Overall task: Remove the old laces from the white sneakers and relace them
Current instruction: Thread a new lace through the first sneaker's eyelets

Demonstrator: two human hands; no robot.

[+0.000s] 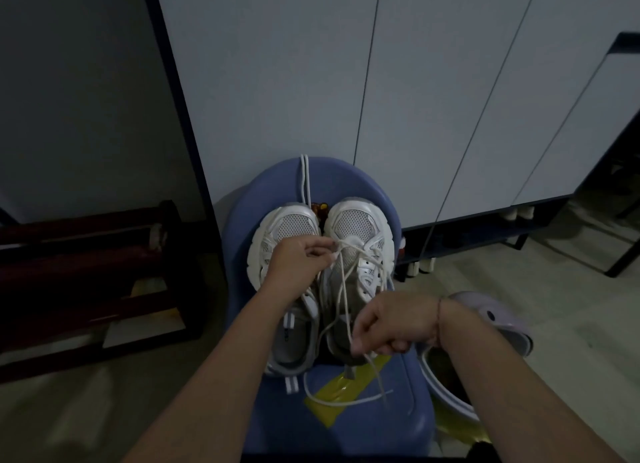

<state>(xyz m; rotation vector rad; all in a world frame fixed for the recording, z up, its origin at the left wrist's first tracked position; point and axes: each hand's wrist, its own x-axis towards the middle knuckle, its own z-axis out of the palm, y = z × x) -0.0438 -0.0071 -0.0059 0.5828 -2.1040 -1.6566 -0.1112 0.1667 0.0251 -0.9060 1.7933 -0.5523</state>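
The left forearm comes in from the lower left and crosses over the left sneaker. The left hand is curled, its fingertips pinching the lace at the front eyelets of the right sneaker. The right forearm enters from the lower right, knuckles up. The right hand pinches two strands of the same lace between thumb and fingers above that shoe's heel opening. The hands are well apart, with the lace running slack between them. A thin bracelet circles the right wrist.

Both sneakers sit side by side on the stool, toes pointing to its far edge. Left of the stool stands a dark rack. A loose lace hangs doubled over the stool's far edge, just beyond the left sneaker's toe. Behind the stool rises a pale cabinet. Below the right hand, the free lace ends trail across a strip of tape on the stool's near part. Right of the stool lies a clog, partly hidden by the right wrist.

The sneakers are white, with mesh toe panels and thick, ridged soles. The laces are thin, round cord. The stool is smooth blue plastic with rounded edges. The tape is glossy yellow. The rack looks like reddish-brown wood. The cabinet has flat panels split by narrow seams. The clog is pale lilac with round holes.
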